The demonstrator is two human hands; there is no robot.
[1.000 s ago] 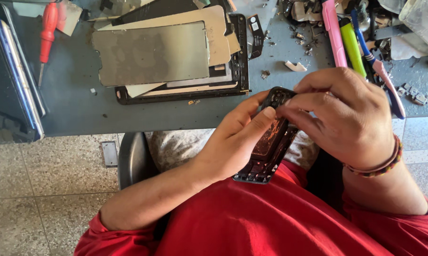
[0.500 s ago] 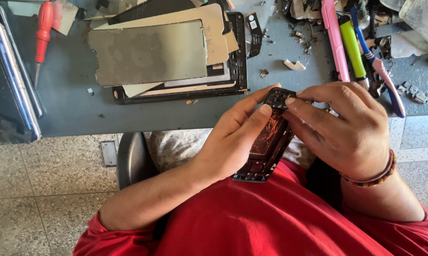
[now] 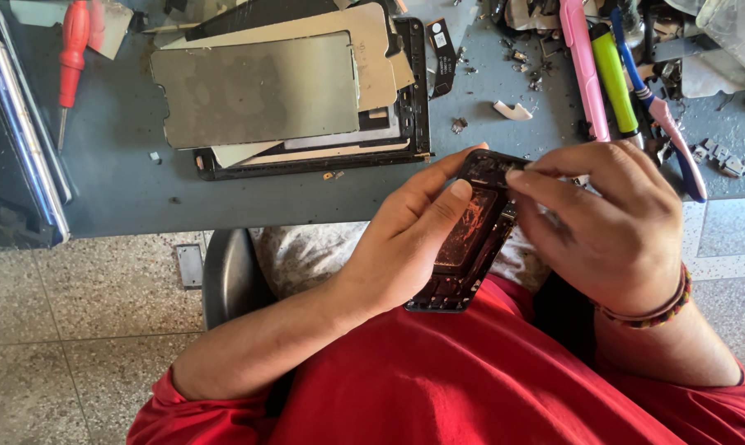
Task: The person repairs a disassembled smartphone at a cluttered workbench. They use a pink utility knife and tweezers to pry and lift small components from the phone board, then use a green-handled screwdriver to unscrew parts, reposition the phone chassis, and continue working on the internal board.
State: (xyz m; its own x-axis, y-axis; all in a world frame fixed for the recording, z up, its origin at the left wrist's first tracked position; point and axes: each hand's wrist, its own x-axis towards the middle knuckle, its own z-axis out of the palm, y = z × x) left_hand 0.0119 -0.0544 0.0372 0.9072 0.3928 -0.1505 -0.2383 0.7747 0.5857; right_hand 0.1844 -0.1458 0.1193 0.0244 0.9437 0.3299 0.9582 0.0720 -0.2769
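The left hand (image 3: 405, 247) cradles an opened dark phone body (image 3: 467, 235) from beneath, thumb lying across its inner face, while the right hand (image 3: 611, 227) pinches at its top end (what the fingertips grip is too small to tell). Behind, on the blue-grey surface (image 3: 125, 189), lie stacked metal plates (image 3: 257, 91) and a red screwdriver (image 3: 71, 49).

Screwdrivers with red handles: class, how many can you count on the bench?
1. The red screwdriver lies at the bench's far left, tip pointing toward the person. Others may be hidden in the clutter at the top right.
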